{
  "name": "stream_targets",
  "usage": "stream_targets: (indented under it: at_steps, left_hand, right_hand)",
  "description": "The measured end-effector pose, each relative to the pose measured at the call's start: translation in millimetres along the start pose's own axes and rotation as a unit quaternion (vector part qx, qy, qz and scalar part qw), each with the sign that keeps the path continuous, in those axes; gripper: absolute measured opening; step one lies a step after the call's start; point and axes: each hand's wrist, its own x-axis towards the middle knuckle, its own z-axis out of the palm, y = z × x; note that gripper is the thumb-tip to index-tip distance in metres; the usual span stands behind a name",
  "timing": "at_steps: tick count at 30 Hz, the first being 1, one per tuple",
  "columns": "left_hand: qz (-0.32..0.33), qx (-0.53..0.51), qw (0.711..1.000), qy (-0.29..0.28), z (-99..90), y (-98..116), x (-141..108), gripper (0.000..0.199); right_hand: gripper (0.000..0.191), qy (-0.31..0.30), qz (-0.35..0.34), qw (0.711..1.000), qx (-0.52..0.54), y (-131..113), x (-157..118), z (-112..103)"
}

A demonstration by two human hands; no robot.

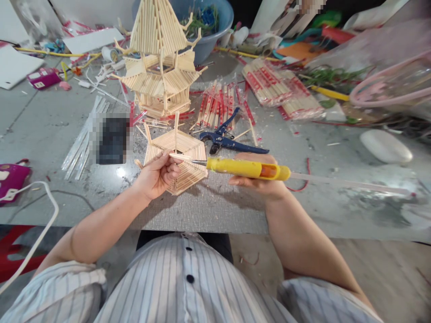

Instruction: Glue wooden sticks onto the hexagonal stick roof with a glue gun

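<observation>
My right hand (pixel 257 172) grips a yellow hot glue gun (pixel 235 167), its nozzle pointing left and a long clear glue stick (pixel 350 183) sticking out of its rear. Pinched in the fingers of my left hand (pixel 158 172) is a short wooden stick (pixel 181 156), with the nozzle at its right end. Beneath both lies a hexagonal roof piece (pixel 191 179) built of thin wooden sticks, a few short sticks jutting up from its corners. Just behind it stands a tiered pagoda model (pixel 161 80) of the same sticks.
A blue cutter (pixel 232 142) lies behind the glue gun, near wrapped chopsticks (pixel 215 105) and bagged bundles (pixel 269 83). Left are a dark phone-like object (pixel 112 140) and clear glue sticks (pixel 84 139). A white computer mouse (pixel 385 146) sits right, a blue basin (pixel 215 29) at the back.
</observation>
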Motion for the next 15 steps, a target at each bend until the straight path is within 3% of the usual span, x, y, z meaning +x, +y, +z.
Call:
stream_targets:
  at_steps: [4, 6, 10, 15]
  left_hand:
    - [0.002, 0.000, 1.000, 0.002, 0.7, 0.6, -1.1, 0.042]
    - [0.002, 0.000, 1.000, -0.002, 0.1, 0.6, -1.3, 0.041]
    - [0.017, 0.002, 0.999, -0.031, -1.9, 0.5, -2.4, 0.039]
    - [0.029, 0.032, 0.998, -0.039, 1.9, 4.9, -8.6, 0.036]
  right_hand:
    - [0.042, -0.008, 0.015, 0.999, 0.031, 5.1, -3.9, 0.9]
    - [0.042, -0.021, 0.055, 0.997, 0.042, 7.2, -6.6, 1.1]
    - [0.038, -0.057, 0.187, 0.979, 0.053, 9.2, -11.0, -0.3]
    - [0.052, -0.044, 0.368, 0.924, 0.097, 8.2, -13.5, -7.1]
